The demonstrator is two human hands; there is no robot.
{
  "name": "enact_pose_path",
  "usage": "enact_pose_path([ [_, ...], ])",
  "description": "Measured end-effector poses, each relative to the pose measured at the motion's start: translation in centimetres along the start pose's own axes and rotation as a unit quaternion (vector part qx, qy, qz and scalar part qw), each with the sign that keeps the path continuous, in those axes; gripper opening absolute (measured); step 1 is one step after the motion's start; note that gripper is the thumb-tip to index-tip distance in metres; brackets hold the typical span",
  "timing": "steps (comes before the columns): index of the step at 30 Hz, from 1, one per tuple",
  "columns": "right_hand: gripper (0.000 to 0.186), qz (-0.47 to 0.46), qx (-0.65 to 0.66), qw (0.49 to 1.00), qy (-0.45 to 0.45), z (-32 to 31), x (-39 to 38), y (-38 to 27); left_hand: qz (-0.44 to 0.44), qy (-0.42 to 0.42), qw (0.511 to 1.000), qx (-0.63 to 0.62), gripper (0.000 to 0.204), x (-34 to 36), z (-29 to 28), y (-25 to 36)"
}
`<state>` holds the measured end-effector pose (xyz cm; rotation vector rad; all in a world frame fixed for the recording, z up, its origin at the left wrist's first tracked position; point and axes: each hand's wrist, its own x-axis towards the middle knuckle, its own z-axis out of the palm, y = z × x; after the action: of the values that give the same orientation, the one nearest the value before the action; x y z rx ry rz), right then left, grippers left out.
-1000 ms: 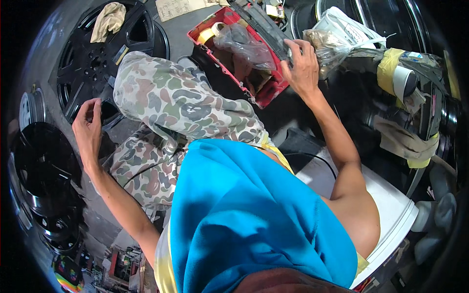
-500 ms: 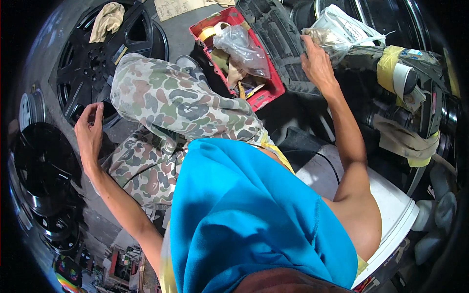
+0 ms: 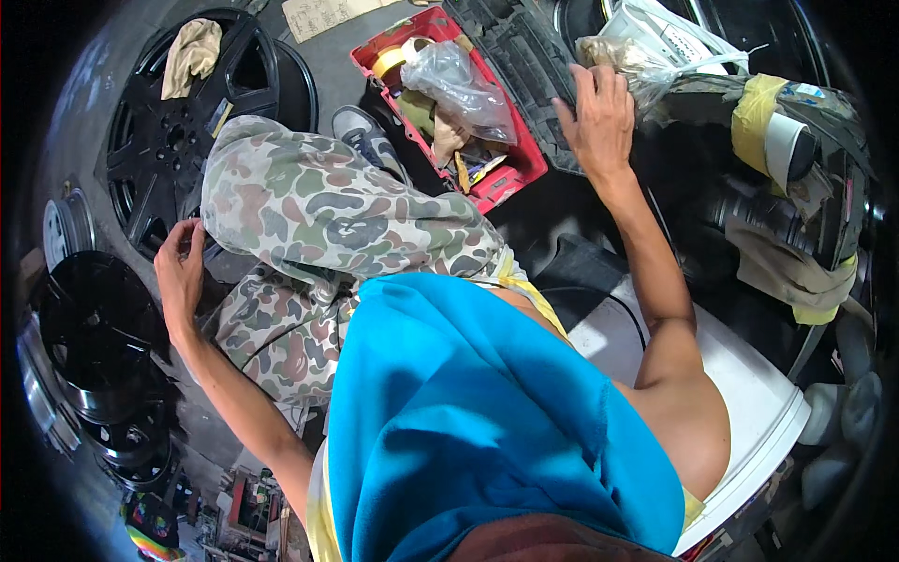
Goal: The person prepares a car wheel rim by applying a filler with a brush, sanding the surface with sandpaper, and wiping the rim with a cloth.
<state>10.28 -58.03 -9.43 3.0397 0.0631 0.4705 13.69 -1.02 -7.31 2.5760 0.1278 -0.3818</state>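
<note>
My right hand [image 3: 599,122] is open, fingers loosely bent, at the outer edge of the black lid [image 3: 529,94], which lies swung back beside a red box [image 3: 524,173]. In the box are a clear plastic bag [image 3: 449,84], yellow tape [image 3: 387,66] and tan pieces I cannot make out. A crumpled bag [image 3: 599,51] and white container [image 3: 665,42] lie past that hand. My left hand [image 3: 178,262] hangs open with curled fingers by my camouflage-clad knee [image 3: 243,187], near a black wheel rim [image 3: 145,169] with a beige cloth [image 3: 187,61] on it.
Stacked black rims [image 3: 94,318] and a silver rim [image 3: 67,229] stand at left. At right are dark rims and a bar with yellow wrapping [image 3: 754,122]. A cardboard sheet [image 3: 328,17] lies at the top; a white seat [image 3: 749,412] is under me.
The black lid has swung back from the red box, showing more of its contents. My right hand has moved right with it and now has its fingers loosened at its edge.
</note>
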Motion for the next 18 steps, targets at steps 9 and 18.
enact_pose_path([
  [9,0.046,-0.102,0.249,0.961,-0.066,7.2,0.1,-6.5,0.020,-0.018,0.999,-0.018,0.025,1.0,1.0,-1.9],
  [18,0.072,-0.025,0.166,0.931,-0.324,23.2,0.9,-7.3,-0.018,-0.028,0.999,0.031,0.027,-0.2,0.4,-0.3],
])
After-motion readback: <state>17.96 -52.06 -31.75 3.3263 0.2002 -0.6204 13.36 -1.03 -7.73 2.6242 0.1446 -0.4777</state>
